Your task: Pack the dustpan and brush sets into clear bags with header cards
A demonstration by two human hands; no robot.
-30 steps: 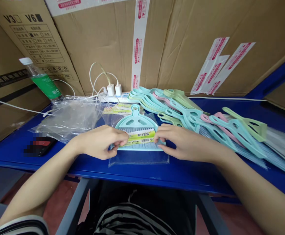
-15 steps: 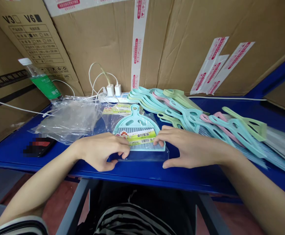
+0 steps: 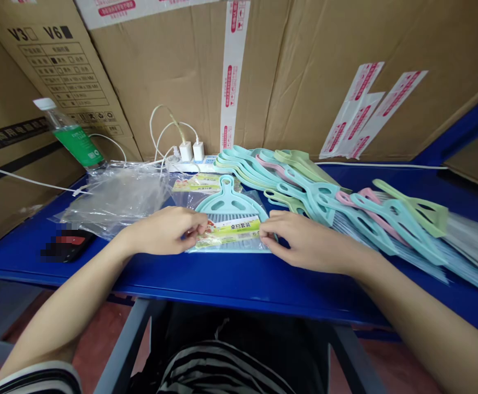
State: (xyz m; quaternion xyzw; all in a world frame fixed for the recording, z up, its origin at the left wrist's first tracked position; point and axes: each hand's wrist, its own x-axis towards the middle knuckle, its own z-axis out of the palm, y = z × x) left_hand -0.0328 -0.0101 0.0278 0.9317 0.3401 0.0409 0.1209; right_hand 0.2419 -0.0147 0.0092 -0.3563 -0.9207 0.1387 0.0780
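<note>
Fingers of our left hand (image 3: pixel 169 230) and right hand (image 3: pixel 294 238) seemingly pinch the clear bag (image 3: pixel 209 239) at nine and three o'clock, probably tautening it over the blue brush set (image 3: pixel 234 207) between; more brushes (image 3: pixel 313 191) lie handily toward two.

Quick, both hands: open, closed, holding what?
Left hand: closed, seemingly pinching the clear bag at its left side.
Right hand: closed, seemingly pinching its right side.

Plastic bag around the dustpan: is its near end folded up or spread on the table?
Folded up, apparently: bare table shows just below the dustpan, and the plastic bag glints over the label.
</note>
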